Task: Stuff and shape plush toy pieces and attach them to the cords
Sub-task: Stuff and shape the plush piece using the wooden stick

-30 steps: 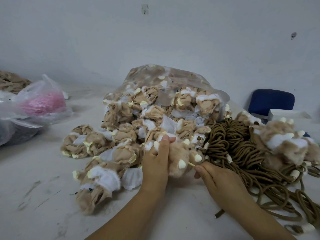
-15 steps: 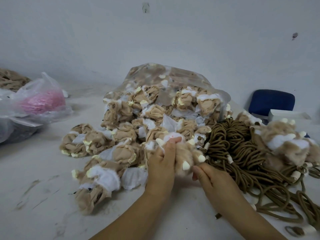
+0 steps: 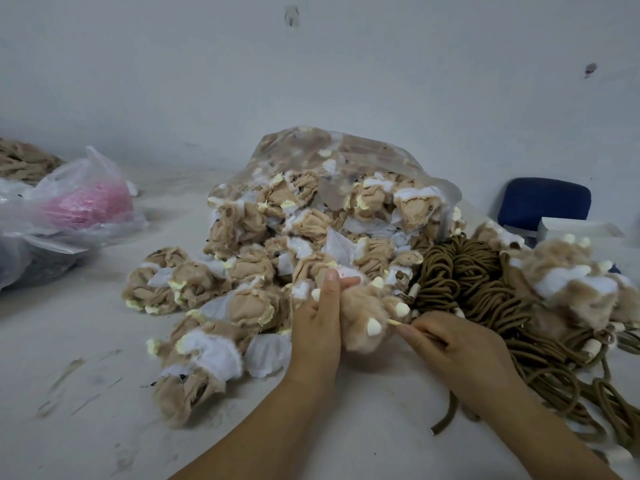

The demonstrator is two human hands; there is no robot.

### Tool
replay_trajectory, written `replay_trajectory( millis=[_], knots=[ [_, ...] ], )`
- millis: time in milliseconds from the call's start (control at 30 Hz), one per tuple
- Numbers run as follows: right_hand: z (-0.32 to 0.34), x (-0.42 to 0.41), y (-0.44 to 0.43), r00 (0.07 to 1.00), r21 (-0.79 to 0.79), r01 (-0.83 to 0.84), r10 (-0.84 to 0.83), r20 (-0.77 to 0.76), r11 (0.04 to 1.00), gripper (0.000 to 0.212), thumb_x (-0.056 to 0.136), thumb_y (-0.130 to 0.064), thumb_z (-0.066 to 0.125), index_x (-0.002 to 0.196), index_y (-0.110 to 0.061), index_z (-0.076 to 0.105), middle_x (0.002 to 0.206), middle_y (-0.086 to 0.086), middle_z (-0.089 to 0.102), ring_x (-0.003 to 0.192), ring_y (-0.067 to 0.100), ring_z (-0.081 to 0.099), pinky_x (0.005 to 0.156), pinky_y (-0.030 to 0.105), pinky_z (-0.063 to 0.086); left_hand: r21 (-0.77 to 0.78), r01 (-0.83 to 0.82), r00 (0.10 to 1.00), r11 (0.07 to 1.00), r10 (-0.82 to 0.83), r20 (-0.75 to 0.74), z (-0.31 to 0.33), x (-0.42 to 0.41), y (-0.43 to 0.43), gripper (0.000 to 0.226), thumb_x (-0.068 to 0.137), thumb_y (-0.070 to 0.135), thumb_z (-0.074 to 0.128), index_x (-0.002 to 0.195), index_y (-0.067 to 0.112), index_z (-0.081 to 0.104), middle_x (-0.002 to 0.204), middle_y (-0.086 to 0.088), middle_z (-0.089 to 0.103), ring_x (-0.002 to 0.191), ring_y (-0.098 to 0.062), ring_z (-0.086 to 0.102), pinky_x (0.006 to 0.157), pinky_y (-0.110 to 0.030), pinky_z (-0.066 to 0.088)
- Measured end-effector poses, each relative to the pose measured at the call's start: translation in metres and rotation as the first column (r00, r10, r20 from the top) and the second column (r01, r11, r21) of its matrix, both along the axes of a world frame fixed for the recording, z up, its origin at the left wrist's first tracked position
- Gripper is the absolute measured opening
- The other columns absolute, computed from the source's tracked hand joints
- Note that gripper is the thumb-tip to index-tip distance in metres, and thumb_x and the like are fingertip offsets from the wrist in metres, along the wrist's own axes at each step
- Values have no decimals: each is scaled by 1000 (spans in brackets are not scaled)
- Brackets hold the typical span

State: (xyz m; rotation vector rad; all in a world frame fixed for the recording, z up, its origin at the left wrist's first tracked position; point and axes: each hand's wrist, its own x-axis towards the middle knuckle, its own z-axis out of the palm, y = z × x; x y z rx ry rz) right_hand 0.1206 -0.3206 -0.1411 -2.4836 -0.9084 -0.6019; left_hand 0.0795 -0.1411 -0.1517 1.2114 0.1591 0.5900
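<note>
A tan furry plush paw (image 3: pixel 365 315) with cream claws sits upright at the table's middle. My left hand (image 3: pixel 320 323) holds its left side, fingers along the fur and a pink pad showing at the fingertips. My right hand (image 3: pixel 450 351) pinches a thin pale stick (image 3: pixel 394 323) whose tip touches the paw's right side. A bundle of brown cords (image 3: pixel 464 278) lies just right of the paw, and one loose cord end (image 3: pixel 445 419) passes under my right wrist. Finished furry paws (image 3: pixel 571 282) rest on the cords at the right.
A clear plastic bag (image 3: pixel 332 157) spills several unstuffed tan and white plush pieces (image 3: pixel 214 296) over the white table (image 3: pixel 69 427). Another bag with pink filling (image 3: pixel 83 202) lies far left. A blue chair back (image 3: pixel 543 202) and a white box (image 3: pixel 575 228) stand at the right.
My right hand has drawn back a little to the right, so the stick shows again outside the paw. The left hand keeps hold of the paw.
</note>
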Motion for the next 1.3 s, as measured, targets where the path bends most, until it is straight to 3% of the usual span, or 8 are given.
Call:
replay_trajectory(
  millis=[100, 200, 333, 533, 900, 1067, 1133, 1300],
  knots=[
    [4, 2, -1, 996, -56, 13, -8, 92, 998, 51, 87, -69, 30, 67, -32, 59, 62, -14, 55, 59, 0, 52, 47, 24, 41, -15, -7, 999, 1000, 6, -37, 0, 0, 1, 47, 96, 47, 58, 83, 7, 78, 81, -14, 76, 83, -29, 74, 77, -41, 59],
    [4, -1, 4, 986, -33, 7, -1, 166, 999, 54, 88, -68, 33, 57, -27, 49, 51, -11, 45, 48, 0, 44, 41, 26, 37, -18, 16, 998, 1000, -17, -67, 0, 0, -1, 33, 91, 38, 66, 67, 18, 77, 72, -7, 75, 72, -22, 73, 66, -32, 59],
    [-4, -8, 11, 997, 91, -12, 5, 81, 996, 58, 86, -70, 33, 56, -25, 52, 50, -9, 49, 49, 5, 48, 46, 19, 34, 38, 46, 996, 998, -43, -81, -1, 0, -6, 38, 90, 42, 66, 56, 29, 74, 62, -1, 72, 61, -13, 70, 56, -24, 55],
    [-10, -10, 15, 1000, 115, -1, -1, 20, 993, 54, 82, -68, 29, 64, -28, 61, 52, -16, 51, 52, 5, 52, 47, 17, 33, 59, 47, 995, 997, -42, -92, -2, -1, -4, 42, 78, 56, 60, 70, 19, 78, 73, -10, 75, 73, -24, 74, 68, -35, 60],
    [0, -2, -2, 998, -16, 38, -38, 45, 999, 57, 81, -73, 29, 62, -26, 58, 57, -9, 54, 57, 6, 53, 50, 25, 40, -57, 11, 997, 998, -15, -74, 4, -3, 3, 35, 97, 33, 60, 83, 8, 79, 75, -26, 71, 73, -30, 72, 66, -35, 58],
    [-1, -9, 9, 1000, 64, -9, 10, -7, 998, 38, 83, -60, 49, 59, -32, 56, 50, -16, 46, 51, -3, 47, 49, 15, 36, -36, 64, 997, 997, -65, -40, 4, -4, -6, 40, 78, 48, 65, 77, 10, 78, 78, -13, 76, 74, -22, 74, 62, -28, 58],
    [-6, -12, 16, 997, 127, -6, 16, -81, 992, 32, 84, -51, 56, 65, -27, 63, 52, -19, 48, 54, -2, 48, 54, 13, 36, 6, 93, 996, 996, -93, -17, 3, -4, -9, 35, 88, 42, 61, 68, 19, 79, 72, -8, 76, 68, -16, 74, 57, -21, 55],
    [-8, -13, 18, 990, 226, -8, 40, -135, 974, 53, 75, -66, 36, 72, -25, 69, 64, -10, 66, 64, 4, 58, 59, 24, 42, 102, 113, 993, 988, -116, 18, 0, -2, -7, 34, 93, 42, 52, 84, 25, 80, 84, -4, 78, 81, -15, 74, 65, -19, 56]
  ],
)
